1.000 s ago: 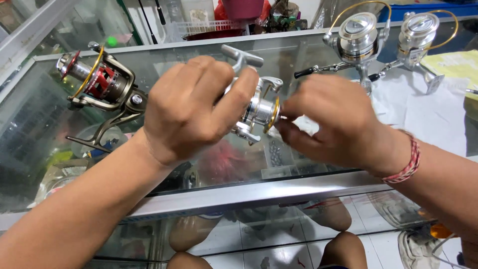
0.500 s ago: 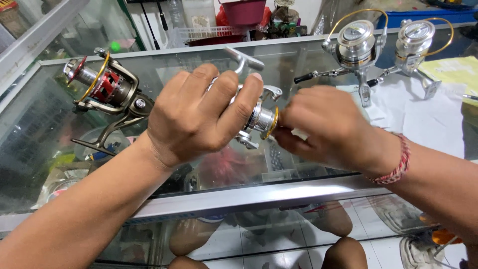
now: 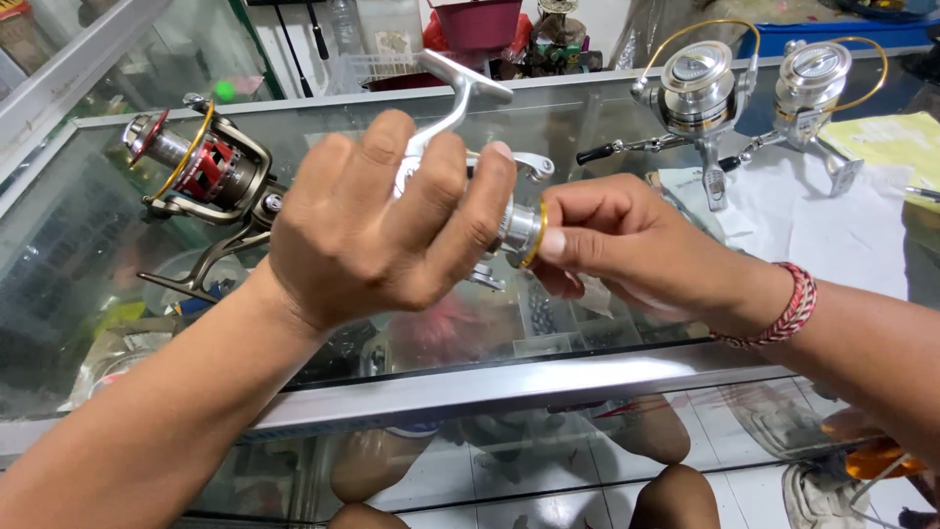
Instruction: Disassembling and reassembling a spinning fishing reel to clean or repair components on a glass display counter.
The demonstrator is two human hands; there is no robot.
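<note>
i see my left hand (image 3: 377, 230) has lifted the reel (image 3: 514, 230) it grips, right hand (image 3: 627, 245) pinching, probably turning, its gold-rimmed end.

Yellow packet (image 3: 886, 142) far right on counter (image 3: 509, 387)

Body, head view: two bare forearms, no sleeves in view on either arm. Left hand (image 3: 382, 230): bare, no glove, no ring, no watch. Right hand (image 3: 627, 245): bare, no glove; short trimmed nails show on the fingers (image 3: 553, 245). Right wrist carries a braided cord bracelet (image 3: 783, 309), red with paler pink strands, wound round as several turns lying close together. Left wrist has nothing on it. Below the arms both knees (image 3: 676, 495) show bare. No markings seen on arms or hands.
</note>
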